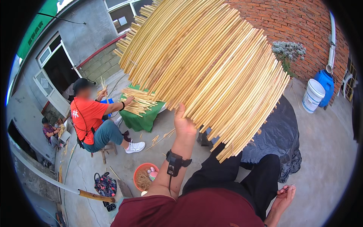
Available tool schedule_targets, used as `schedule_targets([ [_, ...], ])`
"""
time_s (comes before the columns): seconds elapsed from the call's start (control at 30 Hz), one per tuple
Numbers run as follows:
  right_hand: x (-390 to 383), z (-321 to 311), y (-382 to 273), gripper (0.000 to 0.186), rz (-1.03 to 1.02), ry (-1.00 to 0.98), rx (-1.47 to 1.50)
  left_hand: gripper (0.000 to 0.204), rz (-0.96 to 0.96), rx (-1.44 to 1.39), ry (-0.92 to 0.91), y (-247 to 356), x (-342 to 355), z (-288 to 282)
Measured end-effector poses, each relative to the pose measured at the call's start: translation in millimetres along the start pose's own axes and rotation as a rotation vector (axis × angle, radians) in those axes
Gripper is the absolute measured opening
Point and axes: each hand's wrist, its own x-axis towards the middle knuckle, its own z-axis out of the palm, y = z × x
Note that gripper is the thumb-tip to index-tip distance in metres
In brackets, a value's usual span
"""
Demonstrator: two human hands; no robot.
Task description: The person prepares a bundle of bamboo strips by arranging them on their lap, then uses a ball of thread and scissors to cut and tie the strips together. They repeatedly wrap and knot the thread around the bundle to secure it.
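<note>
My left hand [184, 121] grips the lower edge of a large mat of pale yellow sticks [202, 68], lying side by side in a curved row and raised across the upper middle of the view. A strapped black device [174, 164] is on my left forearm. My right hand [284, 196] is low at the right, away from the mat, with fingertips closed on a thin pale strand [292, 185]. Below the mat, dark crumpled plastic sheeting [276, 143] lies beside my legs.
A seated co-worker in red [89, 115] handles sticks by a green-covered table [141, 121]; another person [51, 134] sits farther left. An orange basin [139, 174], floral bag [105, 186], and pole [96, 195] are at lower left. White bucket [313, 96] and blue barrel [328, 85] stand right.
</note>
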Motion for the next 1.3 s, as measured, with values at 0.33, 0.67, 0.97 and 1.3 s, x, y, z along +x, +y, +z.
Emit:
schedule_targets([
  [0.33, -25, 46, -76, 0.010, -0.390, -0.041, -0.223, 0.036, -0.566, -0.035, 0.365, -104, -100, -39],
  [0.67, -4, 144, -111, 0.006, -0.417, -0.408, -0.728, 0.037, -0.867, 0.071, 0.441, -156, -146, -9],
  [0.97, 89, 257, -93, 0.007, -0.214, -0.928, -1.218, 0.041, -1.013, 0.121, 0.329, -172, -123, -2],
  [1.3, 240, 302, 84, 0.001, 0.008, -1.569, -1.288, 0.054, -1.450, -0.038, 0.103, -154, -100, -52],
])
